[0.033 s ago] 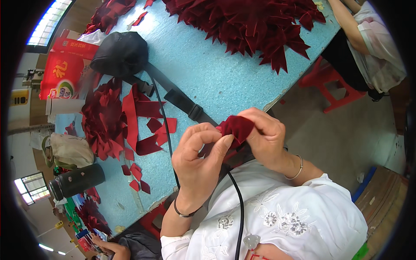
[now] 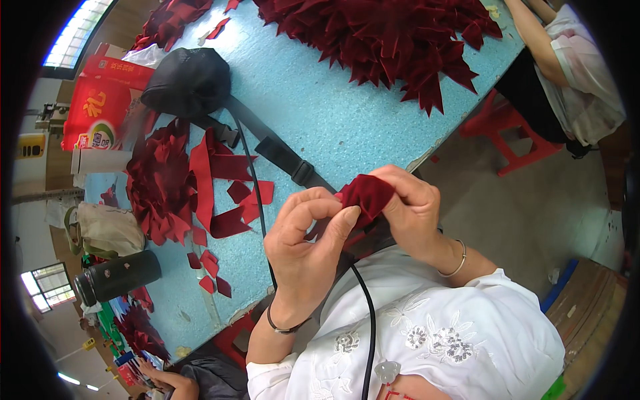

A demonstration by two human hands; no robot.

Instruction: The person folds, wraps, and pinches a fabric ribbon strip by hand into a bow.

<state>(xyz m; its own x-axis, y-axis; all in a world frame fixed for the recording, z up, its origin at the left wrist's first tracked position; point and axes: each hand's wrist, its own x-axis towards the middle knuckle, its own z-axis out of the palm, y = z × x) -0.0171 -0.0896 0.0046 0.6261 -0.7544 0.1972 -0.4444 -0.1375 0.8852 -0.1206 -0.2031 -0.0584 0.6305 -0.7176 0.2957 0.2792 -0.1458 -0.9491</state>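
Note:
Both my hands hold one small folded piece of dark red velvet fabric (image 2: 365, 193) just off the near edge of the blue table (image 2: 333, 120). My left hand (image 2: 307, 247) pinches its left side with thumb and forefinger; a dark band sits on that wrist. My right hand (image 2: 413, 213) wraps around the piece's right side and wears a thin bracelet. A black cable (image 2: 367, 320) runs down over my white embroidered top.
A large heap of dark red cut pieces (image 2: 387, 40) covers the far table; a smaller pile (image 2: 160, 180) and loose scraps lie left. A black bag (image 2: 187, 80) with strap, red carton (image 2: 100, 107) and black flask (image 2: 117, 277) stand left. Another person (image 2: 567, 60) sits by a red stool (image 2: 513, 133).

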